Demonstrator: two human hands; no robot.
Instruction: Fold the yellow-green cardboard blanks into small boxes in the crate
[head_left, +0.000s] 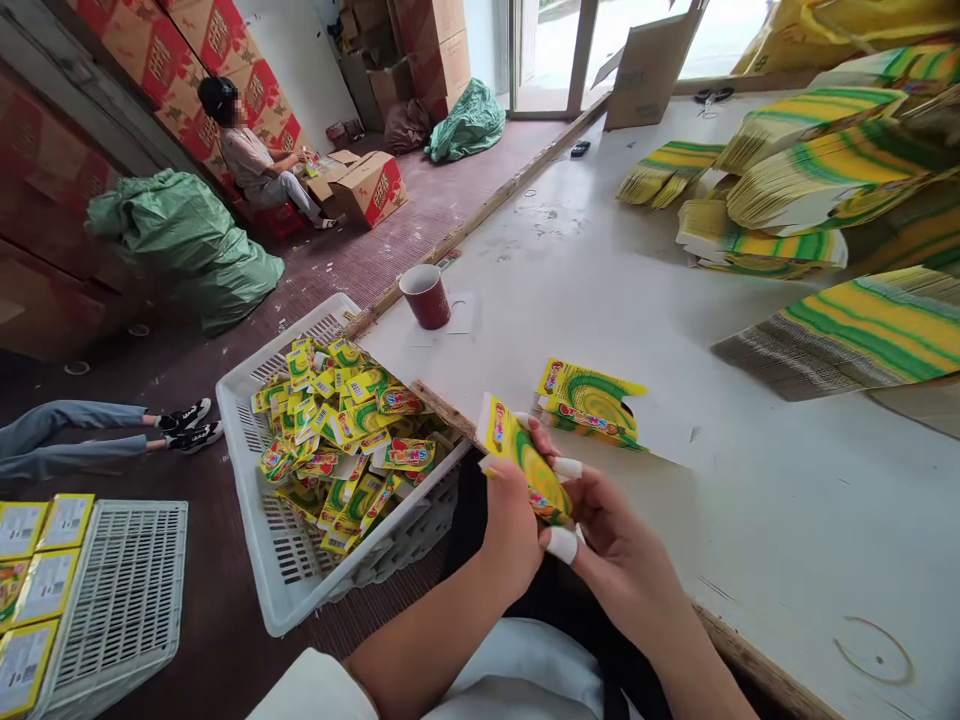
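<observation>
Between my hands, over the table's near edge, is a small yellow and green printed carton, tilted. My left hand is closed around its near side, with the thumb at its upper left end. The fingers of my right hand, tipped with white tape, pinch its lower right end. Just beyond, a couple of similar flat cartons lie on the white table. Left of my hands, a white plastic basket holds a heap of such cartons.
A maroon mug stands at the table's left edge. Stacked printed card sheets cover the far right. On the floor are a second basket with yellow boxes and green sacks. One person sits by an open box; another's legs show at left.
</observation>
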